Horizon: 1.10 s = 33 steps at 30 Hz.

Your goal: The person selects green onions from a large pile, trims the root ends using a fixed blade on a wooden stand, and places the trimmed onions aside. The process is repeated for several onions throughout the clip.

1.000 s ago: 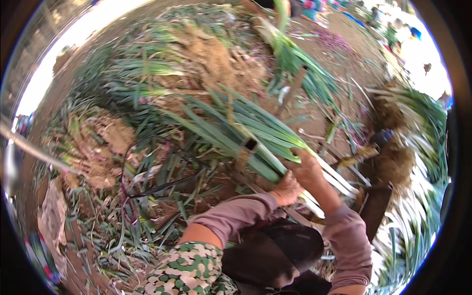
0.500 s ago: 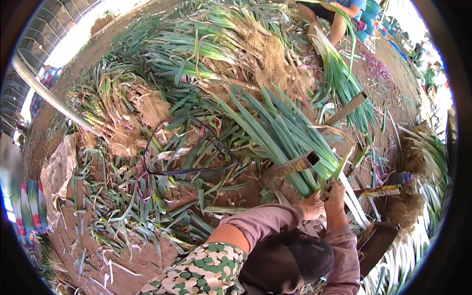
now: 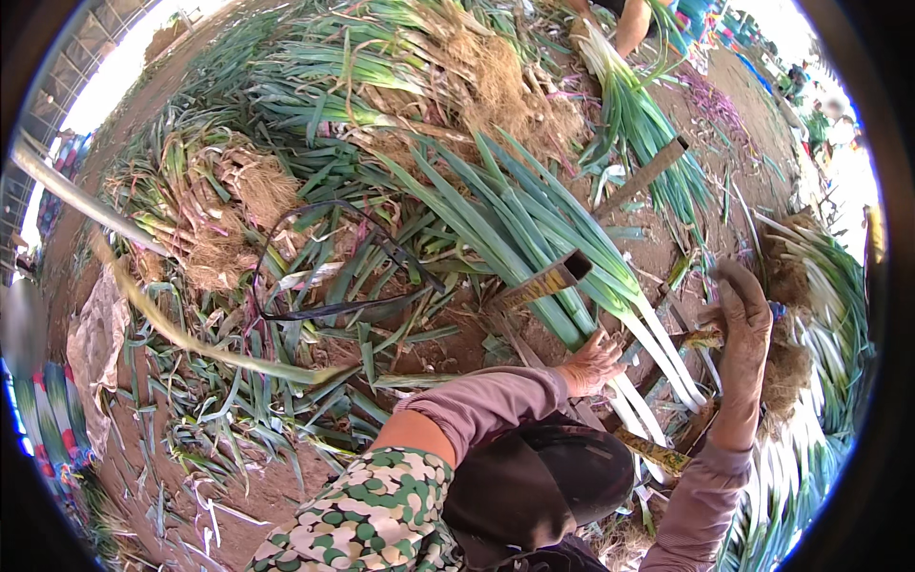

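My left hand (image 3: 591,362) grips a leek (image 3: 624,400) low in the middle, fingers bent over its shank. Other trimmed leeks (image 3: 658,338) lie beside it across a metal rack, leaves fanned up and left past an upright bar (image 3: 538,286). My right hand (image 3: 742,319) is raised to their right, fingers loosely extended and apart, with nothing visible in it, near a rusty, yellow-marked bar (image 3: 696,340). A long yellowed leaf (image 3: 210,338) arcs over the cuttings at the left; whether it rests on them is unclear.
Leek heaps with roots (image 3: 229,219) cover the ground ahead and left. A black strap loop (image 3: 334,310) and pale pole (image 3: 95,200) are at left. Cleaned leeks (image 3: 786,477) line the right. Another person's bare leg (image 3: 634,24) shows at top beside more leeks.
My right hand has let go of the yellowed leaf and moved up and right. That leaf now appears at the far left. My left hand stays on the leek.
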Tool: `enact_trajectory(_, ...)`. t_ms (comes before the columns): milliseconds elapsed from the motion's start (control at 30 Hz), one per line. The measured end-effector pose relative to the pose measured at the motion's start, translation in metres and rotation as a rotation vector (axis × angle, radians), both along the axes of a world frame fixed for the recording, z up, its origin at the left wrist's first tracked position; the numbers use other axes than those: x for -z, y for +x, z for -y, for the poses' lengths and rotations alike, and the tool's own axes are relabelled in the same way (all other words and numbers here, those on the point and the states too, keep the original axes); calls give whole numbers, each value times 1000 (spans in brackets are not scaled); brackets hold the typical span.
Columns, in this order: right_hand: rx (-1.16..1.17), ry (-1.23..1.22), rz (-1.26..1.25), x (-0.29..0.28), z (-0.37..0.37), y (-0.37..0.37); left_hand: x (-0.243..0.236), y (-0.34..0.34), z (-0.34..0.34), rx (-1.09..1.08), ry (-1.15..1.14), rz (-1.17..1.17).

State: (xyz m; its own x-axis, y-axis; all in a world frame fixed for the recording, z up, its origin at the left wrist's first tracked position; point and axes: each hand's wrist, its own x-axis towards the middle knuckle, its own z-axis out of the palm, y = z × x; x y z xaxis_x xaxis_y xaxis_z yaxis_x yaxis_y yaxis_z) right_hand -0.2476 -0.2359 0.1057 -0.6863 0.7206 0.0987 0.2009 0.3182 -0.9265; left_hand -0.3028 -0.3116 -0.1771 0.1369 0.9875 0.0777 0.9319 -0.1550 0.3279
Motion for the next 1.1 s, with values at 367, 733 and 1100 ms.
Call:
enact_trajectory(367, 132, 737, 736, 275, -87, 166, 16, 4, 9, -63, 185, -17)
enact_trajectory(733, 274, 436, 277, 307, -100, 236, -14, 7, 0, 11, 208, 145)
enact_trajectory(1100, 181, 478, 487, 261, -48, 214, -16, 3, 4, -58, 177, 23)
